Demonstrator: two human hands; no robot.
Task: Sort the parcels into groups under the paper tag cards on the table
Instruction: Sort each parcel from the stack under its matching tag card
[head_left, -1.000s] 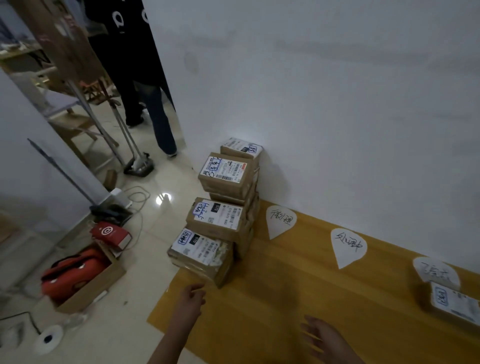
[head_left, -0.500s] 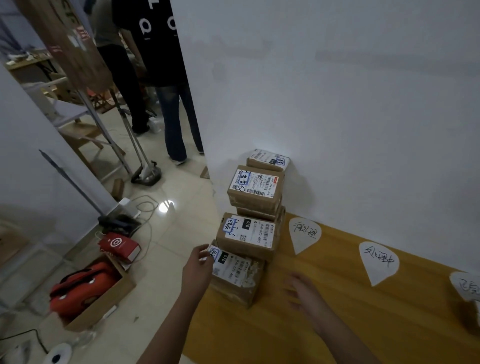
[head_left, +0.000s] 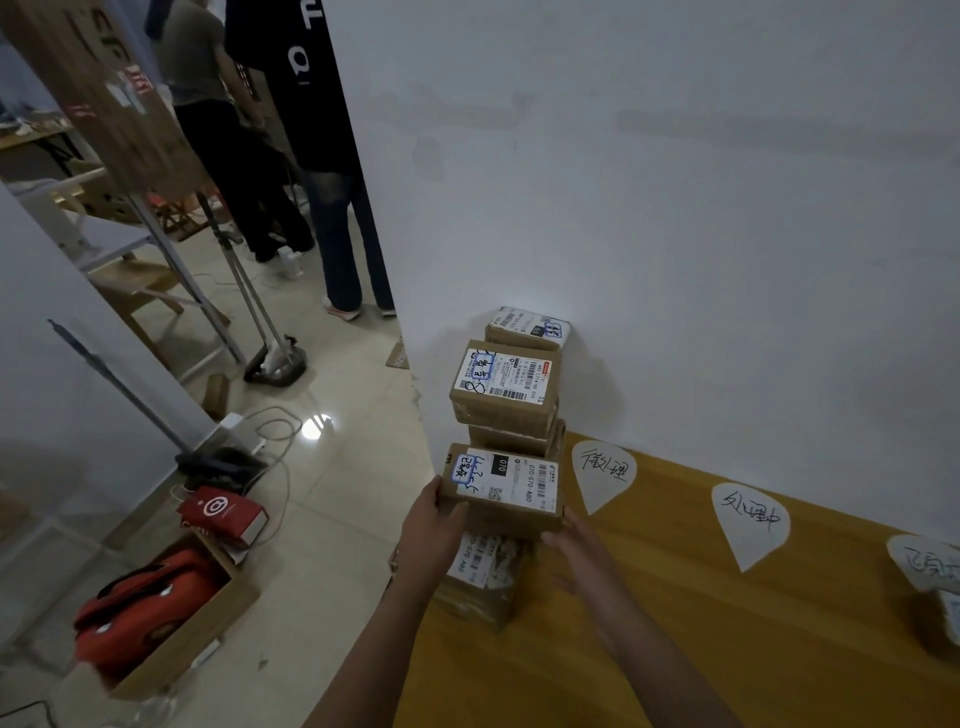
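Observation:
Several brown cardboard parcels with white labels are piled at the left end of the wooden table (head_left: 675, 649), against the wall. My left hand (head_left: 434, 525) grips the left side of the parcel marked 070 (head_left: 506, 486), and my right hand (head_left: 574, 545) holds its right side. Under it lies another parcel (head_left: 483, 582). Behind rise a taller parcel (head_left: 506, 387) and a rear parcel (head_left: 527, 327). White teardrop tag cards lie along the wall: the first card (head_left: 602, 473), the second card (head_left: 750, 522), the third card (head_left: 927, 564).
A parcel (head_left: 948, 621) lies at the right edge under the third card. On the floor to the left stand a cardboard box with a red bag (head_left: 140, 608), a red pouch (head_left: 223, 512), cables and stand legs (head_left: 270, 358). Two people (head_left: 322, 156) stand beyond the wall's corner.
Both hands reached forward from the table's near edge to the pile and closed on the sides of the 070 parcel. The view shifted left and nearer the pile.

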